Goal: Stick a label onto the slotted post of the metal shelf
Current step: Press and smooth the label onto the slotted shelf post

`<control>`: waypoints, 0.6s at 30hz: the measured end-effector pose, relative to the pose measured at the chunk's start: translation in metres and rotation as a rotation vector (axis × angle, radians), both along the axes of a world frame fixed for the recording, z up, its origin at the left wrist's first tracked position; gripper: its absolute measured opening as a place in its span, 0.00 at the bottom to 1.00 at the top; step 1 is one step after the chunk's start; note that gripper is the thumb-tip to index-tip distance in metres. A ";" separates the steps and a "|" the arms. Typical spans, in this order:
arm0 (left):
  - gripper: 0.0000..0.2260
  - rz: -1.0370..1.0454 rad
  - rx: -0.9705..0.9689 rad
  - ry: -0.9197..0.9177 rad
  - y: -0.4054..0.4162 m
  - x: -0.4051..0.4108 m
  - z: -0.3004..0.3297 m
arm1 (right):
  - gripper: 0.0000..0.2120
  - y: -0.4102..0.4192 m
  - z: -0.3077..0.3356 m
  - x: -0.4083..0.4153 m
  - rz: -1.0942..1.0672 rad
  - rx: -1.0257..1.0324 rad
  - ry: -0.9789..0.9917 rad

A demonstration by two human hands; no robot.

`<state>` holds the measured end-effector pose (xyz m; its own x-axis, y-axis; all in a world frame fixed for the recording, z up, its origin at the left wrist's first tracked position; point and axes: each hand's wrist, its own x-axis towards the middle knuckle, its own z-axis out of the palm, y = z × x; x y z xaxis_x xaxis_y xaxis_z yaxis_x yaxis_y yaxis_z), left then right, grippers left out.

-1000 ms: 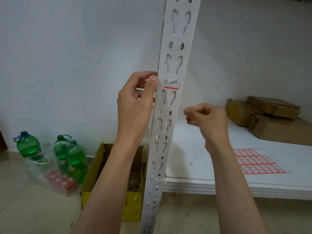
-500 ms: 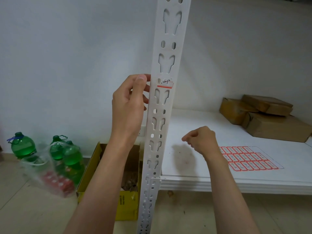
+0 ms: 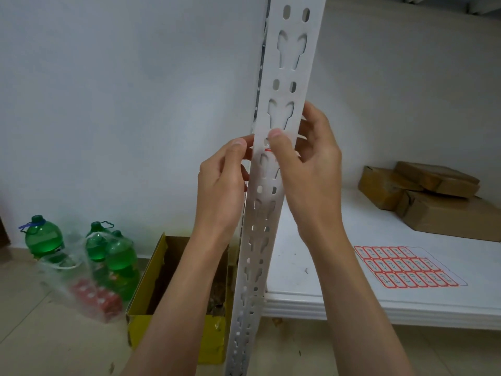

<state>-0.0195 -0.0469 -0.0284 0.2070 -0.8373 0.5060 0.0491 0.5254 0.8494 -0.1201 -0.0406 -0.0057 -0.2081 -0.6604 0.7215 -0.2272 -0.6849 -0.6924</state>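
right hand risen from shelf level to slotted post, thumb now pressing over label.

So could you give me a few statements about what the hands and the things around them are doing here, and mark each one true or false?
1. The right hand presses its thumb on the label on the post. True.
2. The left hand rests on the shelf. False: it is up at the post's left edge.
3. A sheet of red labels lies on the shelf. True.
4. The green bottles stand on the shelf. False: they are on the floor.
5. Brown parcels sit at the shelf's back right. True.
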 end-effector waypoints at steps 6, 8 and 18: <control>0.17 -0.022 0.020 0.002 0.001 0.002 0.000 | 0.31 -0.006 -0.006 0.004 -0.122 -0.046 0.135; 0.17 -0.026 0.019 0.004 0.001 0.002 0.000 | 0.32 -0.008 -0.006 0.005 -0.155 -0.073 0.165; 0.17 -0.011 0.035 -0.004 0.001 0.002 -0.001 | 0.29 -0.016 -0.014 -0.001 -0.205 -0.177 0.205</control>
<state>-0.0173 -0.0461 -0.0290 0.1959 -0.8568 0.4770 0.0512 0.4947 0.8676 -0.1213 -0.0567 -0.0193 -0.1621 -0.4806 0.8619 -0.4950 -0.7160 -0.4923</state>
